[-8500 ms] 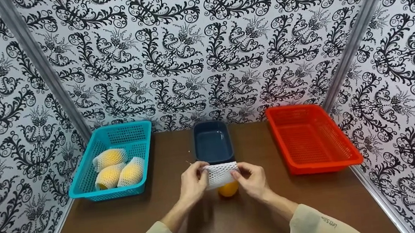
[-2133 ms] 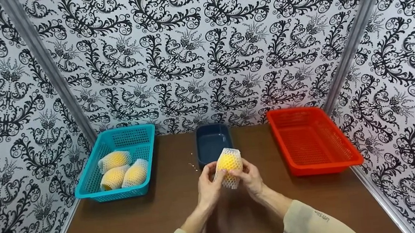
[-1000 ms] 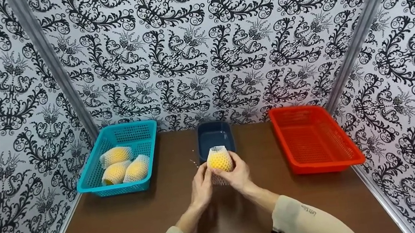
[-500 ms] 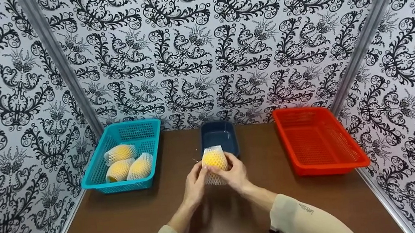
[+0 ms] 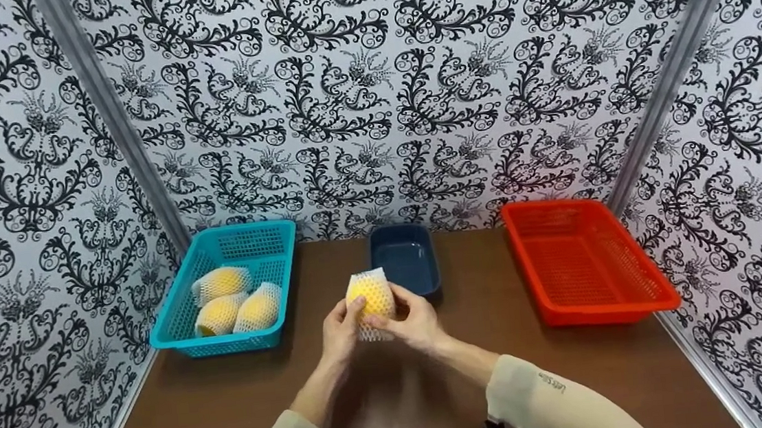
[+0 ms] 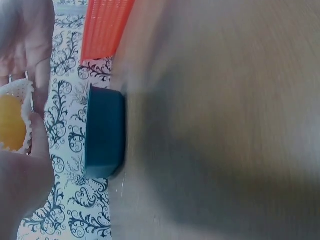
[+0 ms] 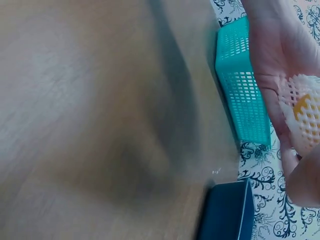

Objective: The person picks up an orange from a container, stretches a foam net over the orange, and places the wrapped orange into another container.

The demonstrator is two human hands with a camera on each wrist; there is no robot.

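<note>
Both hands hold a yellow-orange fruit in a white foam net (image 5: 371,299), raised over the table in front of the blue dish. My left hand (image 5: 341,331) grips its left side with the thumb on the near face. From the right, my right hand (image 5: 419,321) curls round it, thumb across the front. The net stands past the fruit at top and bottom. In the left wrist view the bare end of the fruit (image 6: 11,122) shows through the net's mouth; in the right wrist view the netted fruit (image 7: 305,112) lies against a palm.
A turquoise basket (image 5: 161,337) with 3 netted yellow fruits (image 5: 219,316) stands at the left. The dark blue dish (image 5: 432,264) is at the back middle. At the right is a red basket (image 5: 590,313). Patterned walls (image 5: 358,106) close off the table's back and sides.
Earlier the hands spread a white net above a bare orange-yellow fruit on the table. Now the fruit sits inside the net, and both hands have carried it a little to the left.
</note>
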